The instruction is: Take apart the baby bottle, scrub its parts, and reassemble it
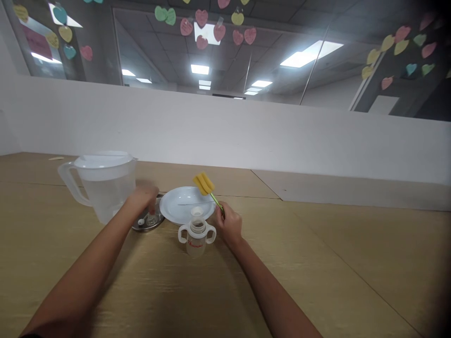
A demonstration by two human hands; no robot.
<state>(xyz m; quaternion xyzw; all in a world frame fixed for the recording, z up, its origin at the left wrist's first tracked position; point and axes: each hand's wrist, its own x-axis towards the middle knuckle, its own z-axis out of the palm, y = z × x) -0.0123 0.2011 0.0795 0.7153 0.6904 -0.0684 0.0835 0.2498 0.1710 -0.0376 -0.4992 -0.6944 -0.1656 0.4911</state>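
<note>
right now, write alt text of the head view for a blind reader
The right hand holds a yellow sponge brush by its green handle, near a two-handled bottle. The left hand, blurred, is over a metal tray beside a lidded pitcher; a white dish sits between the hands.

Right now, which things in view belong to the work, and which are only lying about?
Probably in use:
yellow sponge brush, held in the right hand
metal tray with small pieces, at the left hand
two-handled bottle and white dish
pitcher, less surely

Probably lying about:
heart-shaped notes on the glass
pale scrap, back left
</note>
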